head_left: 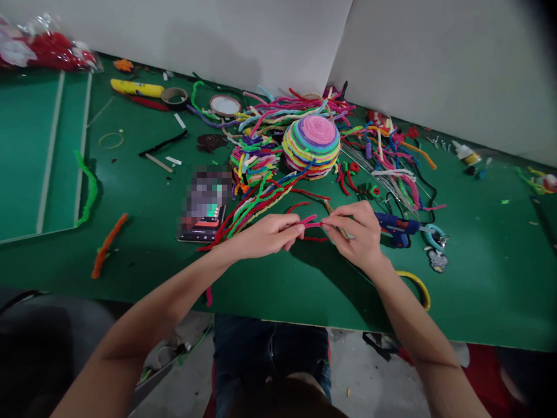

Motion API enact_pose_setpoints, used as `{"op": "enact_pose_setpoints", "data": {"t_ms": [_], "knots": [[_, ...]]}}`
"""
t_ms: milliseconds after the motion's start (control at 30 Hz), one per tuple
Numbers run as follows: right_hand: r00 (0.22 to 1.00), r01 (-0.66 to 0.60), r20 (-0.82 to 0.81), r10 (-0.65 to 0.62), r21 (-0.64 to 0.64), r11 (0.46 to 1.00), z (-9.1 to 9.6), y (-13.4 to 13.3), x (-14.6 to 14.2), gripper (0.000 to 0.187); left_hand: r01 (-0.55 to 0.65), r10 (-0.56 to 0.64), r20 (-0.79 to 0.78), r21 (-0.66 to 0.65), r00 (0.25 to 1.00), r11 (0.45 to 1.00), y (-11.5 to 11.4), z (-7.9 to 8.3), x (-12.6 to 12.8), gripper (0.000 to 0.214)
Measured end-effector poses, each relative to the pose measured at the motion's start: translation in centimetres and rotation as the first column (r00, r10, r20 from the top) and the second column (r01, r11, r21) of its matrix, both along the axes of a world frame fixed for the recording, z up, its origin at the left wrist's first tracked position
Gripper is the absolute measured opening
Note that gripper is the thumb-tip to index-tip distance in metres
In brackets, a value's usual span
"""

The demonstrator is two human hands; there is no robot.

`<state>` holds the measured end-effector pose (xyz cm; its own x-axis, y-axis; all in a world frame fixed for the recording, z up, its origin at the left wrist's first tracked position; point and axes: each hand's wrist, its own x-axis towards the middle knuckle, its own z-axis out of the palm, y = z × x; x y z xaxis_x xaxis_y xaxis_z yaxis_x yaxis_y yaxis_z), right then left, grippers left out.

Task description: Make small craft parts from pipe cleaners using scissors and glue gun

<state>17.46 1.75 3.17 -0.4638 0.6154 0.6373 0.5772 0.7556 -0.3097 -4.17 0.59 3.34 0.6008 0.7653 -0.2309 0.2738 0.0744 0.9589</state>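
Head camera view: both hands work above the green worktop (270, 290), a pink pipe cleaner (310, 220) between them. The left hand (274, 233) has its fingers curled closed around it, with two pink strands showing past the thumb; whether that is one folded stem or two, I cannot tell. The right hand (357, 235) pinches the far end between thumb and forefinger, its other fingers loosely bent. From the hands, a striped ball of coiled stems (311, 145) sits at 12 o'clock, a bundle of red and green pipe cleaners (256, 206) at 10, a smartphone (203, 212) at 9 and a blue glue gun (398, 226) at 3.

Best, I judge, to hold the left grip firm near the bend and shape with small right-hand turns — a hard tug could kink the stem — while the right wrist stays clear of the glue gun.
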Motion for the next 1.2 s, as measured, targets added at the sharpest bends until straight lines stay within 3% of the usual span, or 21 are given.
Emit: {"op": "enact_pose_setpoints", "data": {"t_ms": [400,667,800,1000,1200], "knots": [[0.999,0.018,0.037,-0.018,0.008,1.000,-0.4,-0.7,-0.8,0.008,-0.141,0.138,0.027,0.210,0.990,0.968,-0.1,-0.7,0.7,0.018],[0.997,0.057,-0.051,-0.055,0.041,0.998,-0.6,-1.1,-1.7,0.008,-0.226,0.203,0.158,0.143,0.966,0.964,-0.3,-0.4,1.0,0.012],[0.992,0.043,-0.119,-0.045,-0.022,0.999,-0.6,-1.4,-2.1,0.010,-0.255,0.237,0.146,0.116,0.960,0.960,-0.5,-0.1,1.0,0.014],[0.980,0.028,-0.192,-0.057,-0.151,0.988,-0.5,-1.9,-2.5,0.009,-0.307,0.284,0.130,0.225,0.950,0.925,-0.8,-0.2,1.1,0.011],[0.964,0.012,-0.262,-0.046,-0.130,0.991,-0.7,-1.9,-2.7,0.010,-0.312,0.283,0.152,0.215,0.947,0.926,-1.0,-0.4,1.3,0.011]]}}
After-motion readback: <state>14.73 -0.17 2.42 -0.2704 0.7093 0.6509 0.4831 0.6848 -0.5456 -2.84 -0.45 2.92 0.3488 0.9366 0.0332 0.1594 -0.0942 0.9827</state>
